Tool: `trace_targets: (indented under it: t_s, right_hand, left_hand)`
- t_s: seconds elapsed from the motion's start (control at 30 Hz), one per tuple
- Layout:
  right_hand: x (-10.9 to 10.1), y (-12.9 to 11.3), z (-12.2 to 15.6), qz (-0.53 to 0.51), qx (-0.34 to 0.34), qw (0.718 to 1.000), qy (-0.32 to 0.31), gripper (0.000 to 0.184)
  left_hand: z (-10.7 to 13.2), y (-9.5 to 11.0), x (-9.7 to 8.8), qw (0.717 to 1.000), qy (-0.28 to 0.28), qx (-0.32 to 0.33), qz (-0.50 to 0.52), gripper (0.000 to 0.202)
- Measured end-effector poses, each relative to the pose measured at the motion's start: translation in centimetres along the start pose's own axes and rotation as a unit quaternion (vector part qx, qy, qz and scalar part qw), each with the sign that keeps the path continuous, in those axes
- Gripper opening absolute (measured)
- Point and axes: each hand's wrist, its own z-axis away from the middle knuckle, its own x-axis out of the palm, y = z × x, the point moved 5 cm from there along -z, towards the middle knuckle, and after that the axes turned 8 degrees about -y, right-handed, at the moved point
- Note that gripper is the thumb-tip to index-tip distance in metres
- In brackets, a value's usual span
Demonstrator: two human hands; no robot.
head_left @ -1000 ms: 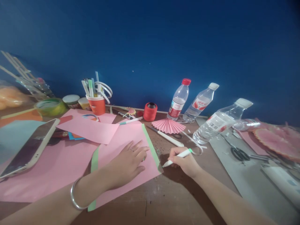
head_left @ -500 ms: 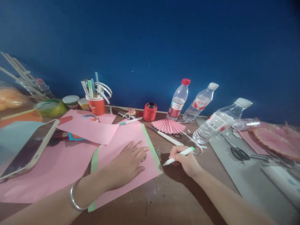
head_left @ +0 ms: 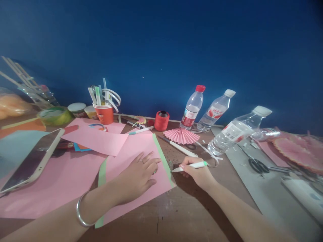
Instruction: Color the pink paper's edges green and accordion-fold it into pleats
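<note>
Snugly closed right grip (head_left: 200, 175) (on marker (head_left: 196, 165))

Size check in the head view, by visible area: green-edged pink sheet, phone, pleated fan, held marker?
Pink sheet, partly under the left hand
Phone
Pleated fan
Marker in the right hand

Your brown tabletop (head_left: 174, 215) carries a green-edged pink sheet (head_left: 136, 148). Farther back, you have a red spool (head_left: 161, 121) and a red-capped bottle (head_left: 192, 108).

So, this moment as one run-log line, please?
left hand: resting on green-edged pink paper | right hand: holding green-ended white marker, tip by paper's right edge | tip contact: unclear
</note>
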Motion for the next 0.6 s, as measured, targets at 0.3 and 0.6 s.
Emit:
trace_targets:
  t_s: [0.3, 0.6]
  right_hand:
    - [0.08, -0.52, 0.25, -0.019, 0.026, 0.999, -0.009, 0.017]
    - [0.10, -0.24, 0.28, -0.021, 0.029, 0.999, -0.029, 0.014]
  left_hand:
    - [0.01, 0.01, 0.07, 1.000, -0.008, -0.005, -0.017, 0.030]
    - [-0.03, 0.07, -0.01, 1.000, -0.001, -0.003, -0.014, 0.038]
